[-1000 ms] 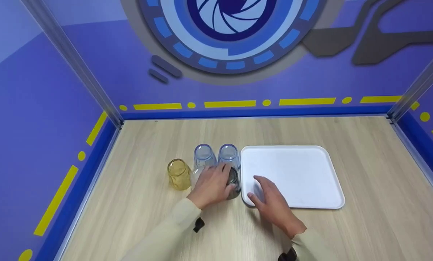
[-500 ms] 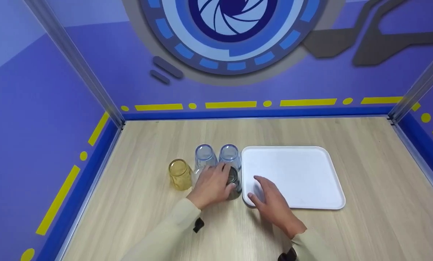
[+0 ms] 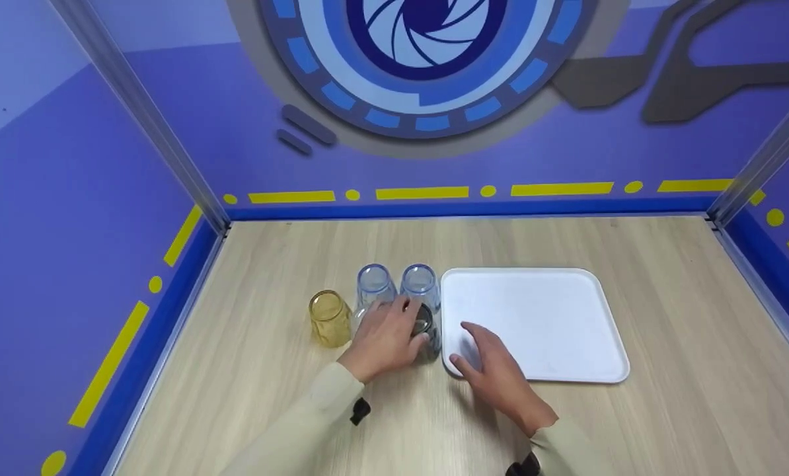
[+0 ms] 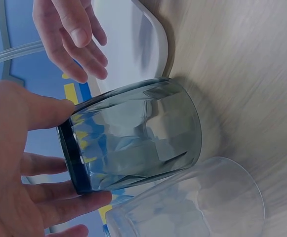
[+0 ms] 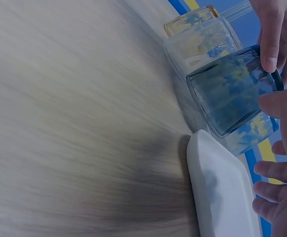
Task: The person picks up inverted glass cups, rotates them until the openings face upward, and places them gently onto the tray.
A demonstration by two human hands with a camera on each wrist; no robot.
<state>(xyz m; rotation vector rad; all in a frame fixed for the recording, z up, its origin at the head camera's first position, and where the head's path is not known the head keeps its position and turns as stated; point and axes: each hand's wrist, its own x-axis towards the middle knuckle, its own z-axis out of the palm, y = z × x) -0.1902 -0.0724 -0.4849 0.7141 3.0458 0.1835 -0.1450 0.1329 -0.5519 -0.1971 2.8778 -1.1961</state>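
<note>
My left hand (image 3: 382,342) grips a dark grey glass (image 4: 141,133) by its upturned base, thumb on one side and fingers on the other. The glass is mouth down and leans a little in the right wrist view. Right beside it is a clear glass (image 4: 197,205), mostly hidden under the hand in the head view. Two blue glasses (image 3: 376,281) stand upside down just behind, and a yellow glass (image 3: 330,320) is to the left. My right hand (image 3: 500,377) holds nothing, its fingers spread over the near left corner of a white tray (image 3: 540,324).
The tray lies flat on the wooden table (image 3: 672,317), its left edge close to the dark glass and one blue glass. Printed panels (image 3: 520,158) wall the table at the back and both sides.
The head view has shifted slightly. Both hands stay nearly in place, while the lower part of the dark glass has moved slightly right beneath the left hand.
</note>
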